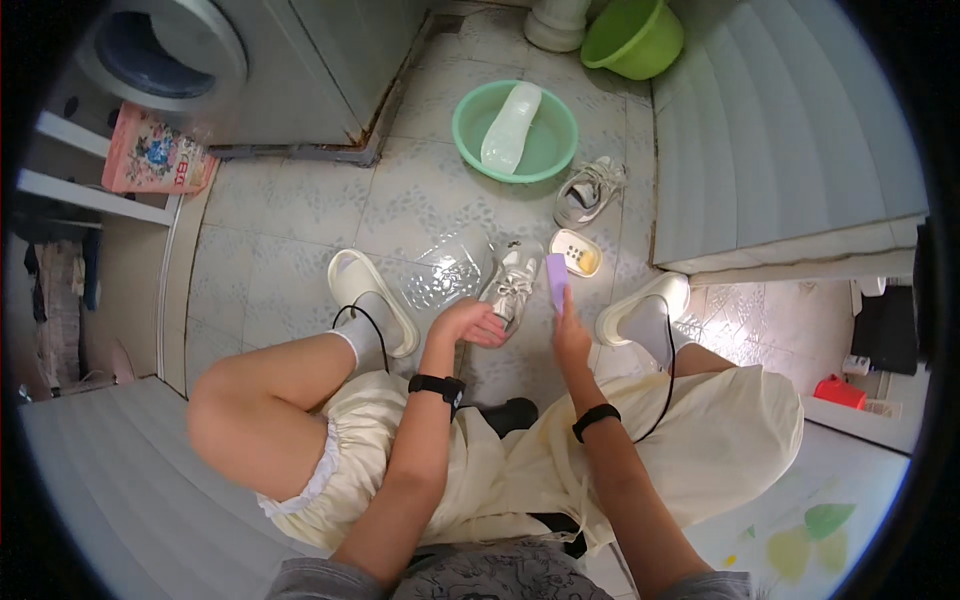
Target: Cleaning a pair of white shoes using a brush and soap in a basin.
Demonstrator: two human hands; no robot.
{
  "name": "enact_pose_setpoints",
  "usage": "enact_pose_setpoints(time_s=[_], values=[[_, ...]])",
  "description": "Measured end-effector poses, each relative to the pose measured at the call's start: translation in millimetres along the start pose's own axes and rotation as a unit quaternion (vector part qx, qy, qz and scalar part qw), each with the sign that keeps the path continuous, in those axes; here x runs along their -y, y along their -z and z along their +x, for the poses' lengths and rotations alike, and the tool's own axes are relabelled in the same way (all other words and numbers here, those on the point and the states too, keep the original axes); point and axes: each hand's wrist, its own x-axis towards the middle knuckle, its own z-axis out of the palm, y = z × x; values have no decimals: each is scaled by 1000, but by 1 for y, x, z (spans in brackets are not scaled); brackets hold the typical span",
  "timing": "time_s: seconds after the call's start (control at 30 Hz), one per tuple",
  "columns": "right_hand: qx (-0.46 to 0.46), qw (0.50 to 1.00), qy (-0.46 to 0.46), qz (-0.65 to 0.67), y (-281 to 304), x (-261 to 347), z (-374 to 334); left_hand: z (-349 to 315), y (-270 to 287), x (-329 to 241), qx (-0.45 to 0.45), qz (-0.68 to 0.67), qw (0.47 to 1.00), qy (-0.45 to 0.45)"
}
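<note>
A greyish-white lace-up sneaker point(514, 285) lies on the wet tile floor between my feet, its toe pointing away from me. My left hand point(472, 322) is beside its heel end with the palm turned up and the fingers stretched out; whether they touch the shoe is hard to tell. Just right of the sneaker, my right hand point(571, 335) grips a purple brush point(557, 280) held upright; its bristles do not show. Past the brush sits a cream soap dish point(577, 240) holding a yellowish piece of soap point(590, 262).
A second sneaker point(590, 192) lies farther off, near a green basin point(465, 140) with a white insole point(512, 130) in it. Sudsy water point(445, 270) spreads left of the near shoe. A lime bucket point(640, 45), a washing machine point(290, 75) and a pink bag point(160, 150) stand around.
</note>
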Motion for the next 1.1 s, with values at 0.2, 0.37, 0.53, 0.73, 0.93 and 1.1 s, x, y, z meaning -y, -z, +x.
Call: enact_pose_setpoints(time_s=[0.2,0.37,0.53,0.73,0.93,1.1], values=[[160,983,-71,54,-28,-6,-19,31,-4,4,-342,340,774,-410],[-8,999,35,-21,-29,-9,-16,42,-38,5,-262,471,686,-488],[-85,975,134,155,5,42,19,47,-18,5,-307,411,713,-477],[-10,962,99,255,-18,48,28,35,-18,4,-195,285,845,-408],[-21,942,88,324,-25,50,30,38,-3,13,-87,-41,930,-355],[-42,946,71,313,-26,44,27,34,-7,6,-112,-76,921,-366]])
